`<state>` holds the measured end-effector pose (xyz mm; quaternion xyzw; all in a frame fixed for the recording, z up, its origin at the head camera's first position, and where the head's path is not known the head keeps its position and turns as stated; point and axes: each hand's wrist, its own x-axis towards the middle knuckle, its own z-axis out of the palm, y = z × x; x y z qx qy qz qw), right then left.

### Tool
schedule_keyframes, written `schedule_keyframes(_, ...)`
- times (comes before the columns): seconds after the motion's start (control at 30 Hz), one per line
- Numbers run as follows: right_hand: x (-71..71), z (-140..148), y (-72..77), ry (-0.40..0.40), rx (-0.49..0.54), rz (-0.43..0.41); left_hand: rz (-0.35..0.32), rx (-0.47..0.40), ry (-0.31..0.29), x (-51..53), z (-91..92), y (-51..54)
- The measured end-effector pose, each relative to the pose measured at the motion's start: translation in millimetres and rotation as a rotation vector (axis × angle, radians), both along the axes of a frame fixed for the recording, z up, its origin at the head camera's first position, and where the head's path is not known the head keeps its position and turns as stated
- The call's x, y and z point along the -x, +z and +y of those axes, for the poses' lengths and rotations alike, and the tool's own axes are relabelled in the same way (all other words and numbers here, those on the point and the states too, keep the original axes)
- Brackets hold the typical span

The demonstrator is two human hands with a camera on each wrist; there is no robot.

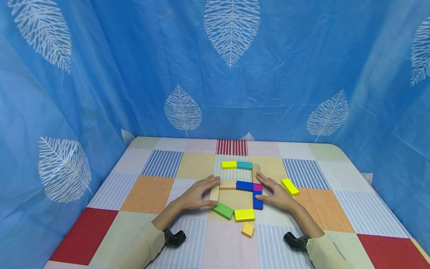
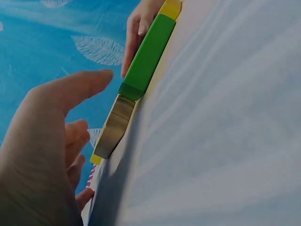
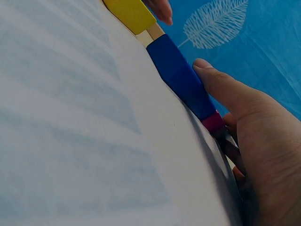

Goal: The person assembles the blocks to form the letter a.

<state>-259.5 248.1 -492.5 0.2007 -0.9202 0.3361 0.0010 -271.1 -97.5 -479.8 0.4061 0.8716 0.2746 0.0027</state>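
Note:
Flat wooden blocks lie end to end on the table in a figure like a digit. My left hand (image 1: 198, 192) is beside an upright-running plain wood block (image 1: 214, 193), thumb close to a green block (image 1: 223, 210); in the left wrist view that thumb (image 2: 80, 89) stands apart from the blocks. With its thumb, my right hand (image 1: 277, 195) touches the blue block (image 1: 258, 200) on the right side. Its other fingers reach along a magenta block (image 1: 257, 187) and a plain block (image 1: 256, 172). Another blue block (image 1: 244, 185) and a plain one (image 1: 228, 185) form the middle bar.
Yellow (image 1: 229, 164) and teal (image 1: 244, 165) blocks form the far row. A yellow block (image 1: 244, 215) lies beside the green one, with a small orange-yellow block (image 1: 248, 229) nearer me. Another yellow block (image 1: 290, 186) lies right of my right hand. Blue curtains (image 1: 268, 93) surround the patchwork-covered table (image 1: 147, 194).

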Motion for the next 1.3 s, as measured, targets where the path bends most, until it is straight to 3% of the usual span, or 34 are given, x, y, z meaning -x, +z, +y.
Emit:
schedule_keyframes(0.1, -0.3, -0.5, 0.8, 0.003, 0.001, 0.014, -0.018, 0.015, -0.013, -0.1, -1.4, -1.2)
schedule_keyframes(0.3, -0.8, -1.8, 1.2, -0.002, -0.003, 0.003, 0.015, -0.004, -0.035, -0.6, -3.2, -4.6)
schedule_keyframes(0.43, -1.4, -2.9, 0.9, -0.015, 0.003, -0.012, -0.012, 0.013, -0.031, -0.7, -4.3, -4.7)
schedule_keyframes(0.67, -2.8, -2.8, 1.2, -0.049, 0.152, -0.028, -0.014, 0.058, -0.012, -1.8, -4.7, -4.2)
schedule_keyframes(0.77, -6.2, -1.5, 1.3, -0.077, 0.225, 0.002, -0.01, 0.08, -0.005, -1.7, -3.5, -4.5)
schedule_keyframes(0.93, -25.5, -5.0, 5.9, -0.108, 0.284, 0.163, -0.007, 0.114, 0.005, -1.2, -1.1, -6.7)
schedule_keyframes(1.07, -52.8, -18.3, 18.9, 0.012, 0.329, 0.314, 0.005, 0.12, 0.0, -0.6, -0.5, -7.8)
schedule_keyframes(1.2, -77.5, -36.7, 34.7, 0.137, 0.363, 0.317, 0.017, 0.109, -0.009, -0.6, -1.2, -7.1)
schedule_keyframes(1.3, -83.2, -49.9, 35.2, 0.151, 0.361, 0.269, 0.015, 0.087, -0.015, -1.0, -2.8, -6.2)
